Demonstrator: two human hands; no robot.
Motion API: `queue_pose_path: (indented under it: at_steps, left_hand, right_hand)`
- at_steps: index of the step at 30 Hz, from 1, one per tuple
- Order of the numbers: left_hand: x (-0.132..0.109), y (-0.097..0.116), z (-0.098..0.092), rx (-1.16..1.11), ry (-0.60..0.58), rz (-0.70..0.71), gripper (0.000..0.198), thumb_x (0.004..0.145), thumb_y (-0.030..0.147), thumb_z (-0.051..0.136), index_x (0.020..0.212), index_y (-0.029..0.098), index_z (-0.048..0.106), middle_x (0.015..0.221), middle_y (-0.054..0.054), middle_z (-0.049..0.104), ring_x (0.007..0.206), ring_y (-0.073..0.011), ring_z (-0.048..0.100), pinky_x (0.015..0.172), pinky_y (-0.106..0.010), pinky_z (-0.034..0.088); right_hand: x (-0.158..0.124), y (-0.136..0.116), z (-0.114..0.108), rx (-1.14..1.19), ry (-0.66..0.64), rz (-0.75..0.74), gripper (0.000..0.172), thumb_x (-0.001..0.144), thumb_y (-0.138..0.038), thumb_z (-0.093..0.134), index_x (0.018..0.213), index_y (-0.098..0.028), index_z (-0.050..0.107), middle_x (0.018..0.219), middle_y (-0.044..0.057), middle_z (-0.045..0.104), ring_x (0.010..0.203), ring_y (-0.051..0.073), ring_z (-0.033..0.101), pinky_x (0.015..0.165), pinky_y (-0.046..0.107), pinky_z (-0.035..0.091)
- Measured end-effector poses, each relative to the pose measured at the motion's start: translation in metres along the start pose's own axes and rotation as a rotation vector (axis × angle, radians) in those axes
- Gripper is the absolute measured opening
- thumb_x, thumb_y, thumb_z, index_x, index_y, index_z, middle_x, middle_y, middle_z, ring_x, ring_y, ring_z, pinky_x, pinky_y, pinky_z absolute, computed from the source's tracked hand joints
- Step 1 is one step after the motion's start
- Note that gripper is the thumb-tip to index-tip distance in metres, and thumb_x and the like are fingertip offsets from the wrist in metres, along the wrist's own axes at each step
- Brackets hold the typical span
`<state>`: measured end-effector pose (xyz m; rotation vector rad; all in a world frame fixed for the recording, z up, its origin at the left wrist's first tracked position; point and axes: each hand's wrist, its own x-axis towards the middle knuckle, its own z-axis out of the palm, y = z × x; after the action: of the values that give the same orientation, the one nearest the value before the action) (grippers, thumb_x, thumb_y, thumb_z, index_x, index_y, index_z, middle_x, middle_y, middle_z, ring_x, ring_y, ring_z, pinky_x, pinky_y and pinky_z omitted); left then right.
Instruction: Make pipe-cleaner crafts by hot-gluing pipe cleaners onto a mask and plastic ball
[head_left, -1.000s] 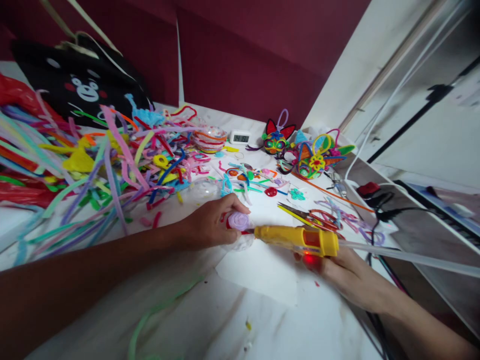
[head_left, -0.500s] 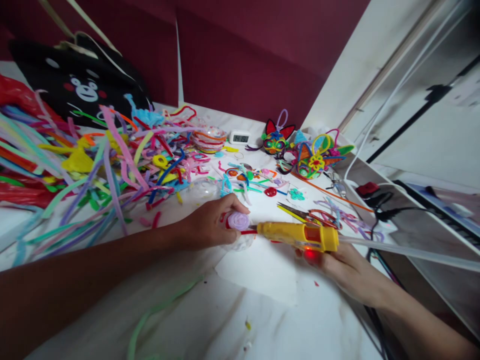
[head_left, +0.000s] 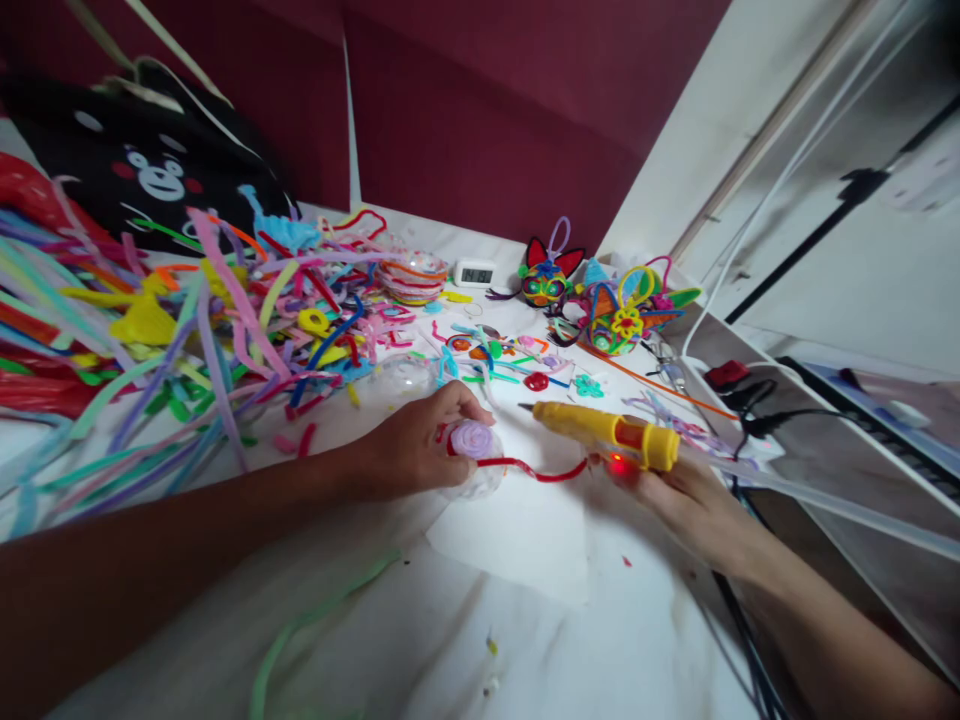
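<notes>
My left hand (head_left: 412, 445) is closed around a small clear ball (head_left: 480, 486) low over the table. On the ball sits a lilac rose (head_left: 472, 439), edged on its left by red pipe cleaner. A loose red pipe cleaner (head_left: 536, 473) runs from there to the right, its far end reaching the fingertips of my right hand (head_left: 671, 500). That hand grips a yellow hot glue gun (head_left: 581, 430) with a lit red light and a long clear glue stick (head_left: 832, 503) out of its back. The nozzle points left, apart from the rose. Scissors behind the gun are mostly hidden.
Many coloured pipe cleaners (head_left: 217, 330) lie heaped at the left before a black bag (head_left: 172, 150). A striped bowl (head_left: 412, 277), a small digital clock (head_left: 474, 273) and decorated cat-eared balls (head_left: 545, 285) stand behind. White paper (head_left: 517, 550) lies below my hands; cables run at right.
The glue gun has drawn away from the rose, its nozzle shifting right and up. More of the red pipe cleaner shows, stretched toward my right hand. My left hand stays nearly in place.
</notes>
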<state>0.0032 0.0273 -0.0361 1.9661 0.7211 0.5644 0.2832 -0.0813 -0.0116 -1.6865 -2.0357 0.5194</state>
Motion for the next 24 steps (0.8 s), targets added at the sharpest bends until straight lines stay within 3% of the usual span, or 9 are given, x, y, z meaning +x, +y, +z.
queue_pose_path:
  at_steps: [3, 7, 10, 16, 19, 24]
  left_hand:
    - [0.000, -0.002, 0.000, 0.005, 0.014, 0.017, 0.039, 0.067, 0.020, 0.059, 0.104, 0.018, 0.048, 0.113, -0.008, 0.062, 0.106, -0.0269, 0.060, 0.077, -0.033, 0.048]
    - [0.000, -0.005, 0.000, 0.016, 0.022, 0.018, 0.036, 0.067, 0.021, 0.059, 0.102, 0.019, 0.049, 0.116, -0.010, 0.061, 0.116, -0.0302, 0.055, 0.086, -0.038, 0.048]
    - [0.001, -0.004, 0.000, 0.017, 0.018, 0.023, 0.036, 0.067, 0.021, 0.059, 0.102, 0.019, 0.049, 0.116, -0.009, 0.062, 0.118, -0.0307, 0.054, 0.088, -0.040, 0.048]
    - [0.001, 0.001, -0.001, 0.016, 0.026, 0.006, 0.036, 0.065, 0.023, 0.059, 0.099, 0.019, 0.050, 0.112, -0.010, 0.063, 0.112, -0.0299, 0.059, 0.086, -0.040, 0.049]
    - [0.001, 0.001, -0.001, 0.028, 0.037, 0.014, 0.036, 0.064, 0.022, 0.059, 0.098, 0.020, 0.050, 0.110, -0.009, 0.064, 0.109, -0.0282, 0.060, 0.086, -0.039, 0.049]
    - [0.001, 0.002, -0.002, 0.010, 0.014, 0.004, 0.035, 0.064, 0.022, 0.060, 0.097, 0.019, 0.050, 0.111, -0.009, 0.065, 0.111, -0.0288, 0.059, 0.087, -0.039, 0.049]
  right_hand:
    - [0.010, 0.005, -0.009, -0.146, 0.085, -0.059, 0.027, 0.093, -0.039, 0.039, 0.082, -0.022, 0.057, 0.083, 0.006, 0.064, 0.079, 0.022, 0.060, 0.071, 0.034, 0.048]
    - [0.025, 0.017, -0.018, -0.305, 0.100, -0.041, 0.021, 0.092, -0.039, 0.044, 0.092, -0.021, 0.055, 0.088, 0.008, 0.062, 0.081, 0.022, 0.060, 0.072, 0.035, 0.048]
    - [0.030, 0.032, -0.019, -0.369, 0.086, -0.036, 0.025, 0.086, -0.035, 0.053, 0.105, -0.019, 0.054, 0.098, 0.010, 0.062, 0.082, 0.022, 0.061, 0.072, 0.035, 0.049]
    - [0.033, 0.050, -0.018, -0.485, 0.023, 0.013, 0.029, 0.079, -0.032, 0.061, 0.104, -0.016, 0.060, 0.099, 0.010, 0.060, 0.081, 0.022, 0.062, 0.072, 0.035, 0.050]
    - [0.029, 0.042, -0.023, -0.449, 0.005, -0.070, 0.031, 0.082, -0.030, 0.059, 0.109, -0.014, 0.062, 0.104, 0.012, 0.061, 0.088, 0.023, 0.062, 0.079, 0.037, 0.051]
    - [0.015, -0.002, -0.032, -0.484, 0.160, -0.230, 0.026, 0.086, -0.026, 0.053, 0.106, -0.015, 0.065, 0.109, 0.016, 0.065, 0.100, 0.030, 0.060, 0.088, 0.048, 0.047]
